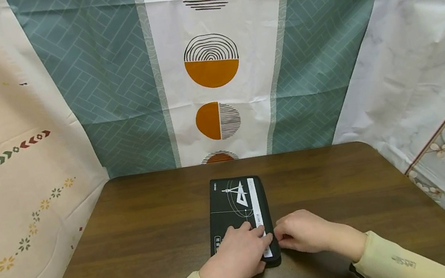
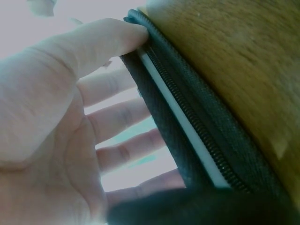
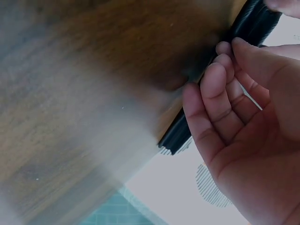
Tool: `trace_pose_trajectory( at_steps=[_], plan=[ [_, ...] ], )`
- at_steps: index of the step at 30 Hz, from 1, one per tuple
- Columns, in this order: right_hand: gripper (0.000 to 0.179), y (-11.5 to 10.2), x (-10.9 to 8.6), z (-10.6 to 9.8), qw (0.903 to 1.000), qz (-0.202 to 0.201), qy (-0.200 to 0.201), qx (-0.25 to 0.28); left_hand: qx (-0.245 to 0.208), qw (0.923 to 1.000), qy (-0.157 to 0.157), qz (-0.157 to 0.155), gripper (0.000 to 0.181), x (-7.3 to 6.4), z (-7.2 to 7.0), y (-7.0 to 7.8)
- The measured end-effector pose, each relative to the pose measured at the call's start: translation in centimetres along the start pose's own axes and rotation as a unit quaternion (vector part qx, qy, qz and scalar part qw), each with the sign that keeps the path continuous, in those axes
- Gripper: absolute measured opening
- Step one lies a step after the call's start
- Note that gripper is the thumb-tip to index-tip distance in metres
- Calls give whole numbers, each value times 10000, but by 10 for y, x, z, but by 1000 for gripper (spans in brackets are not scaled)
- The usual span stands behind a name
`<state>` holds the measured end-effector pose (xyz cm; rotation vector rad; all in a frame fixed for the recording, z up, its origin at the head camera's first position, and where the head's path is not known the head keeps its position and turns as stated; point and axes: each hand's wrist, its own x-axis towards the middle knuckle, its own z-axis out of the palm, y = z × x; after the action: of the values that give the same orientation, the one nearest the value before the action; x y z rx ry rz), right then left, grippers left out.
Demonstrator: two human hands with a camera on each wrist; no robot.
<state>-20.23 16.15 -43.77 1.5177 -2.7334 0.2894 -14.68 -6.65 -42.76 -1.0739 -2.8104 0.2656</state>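
Observation:
A black zippered case (image 1: 228,212) printed with a compass and set square lies on the wooden table. My left hand (image 1: 239,255) holds its near end, fingers spread over the top and thumb at the edge. In the left wrist view, a dark coil zipper (image 2: 192,124) runs along that edge, with a white strip (image 2: 176,108) showing beside it. Beside the case's right side, my right hand (image 1: 303,233) has its fingers curled. The right wrist view has its thumb and index fingertips pinching at the zipper edge, and these cover the zipper pull.
The brown wooden table (image 1: 152,221) extends around the case on all sides. Behind it hangs a teal and white cloth (image 1: 113,78) with orange circles. Patterned cloths, a cream one (image 1: 9,171) on the left and a marbled one (image 1: 425,73) on the right, flank the table.

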Motion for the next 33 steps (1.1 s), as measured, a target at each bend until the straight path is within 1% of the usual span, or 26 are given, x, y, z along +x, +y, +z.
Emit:
trace_pose_trajectory(
  at_steps=[8, 15, 19, 22, 26, 29, 33],
  plan=[
    [24, -9, -5, -5, 9993, -125, -255, 235, -75, 10000, 37, -36, 58, 0, 2, 0],
    [27, -9, -9, -6, 9989, -252, -341, 179, -123, 9999, 90, -42, 58, 0, 1, 0],
    [27, -9, -11, -6, 9985, -289, -375, 260, -111, 9999, 81, -38, 57, 0, 1, 1],
    [29, -8, -12, -5, 9985, -253, -365, 323, -69, 9999, 136, -16, 57, -1, 1, 1],
    [29, -6, -12, -4, 9987, -186, -305, 354, -95, 9995, 285, 36, 58, -2, 1, 1],
    [28, -2, -11, -4, 9985, -87, -313, 444, -214, 9990, 379, 51, 55, -4, 0, 2],
    [27, 5, -10, -5, 9981, 78, -332, 504, -439, 9984, 361, 25, 51, -4, -3, 1]
  ],
)
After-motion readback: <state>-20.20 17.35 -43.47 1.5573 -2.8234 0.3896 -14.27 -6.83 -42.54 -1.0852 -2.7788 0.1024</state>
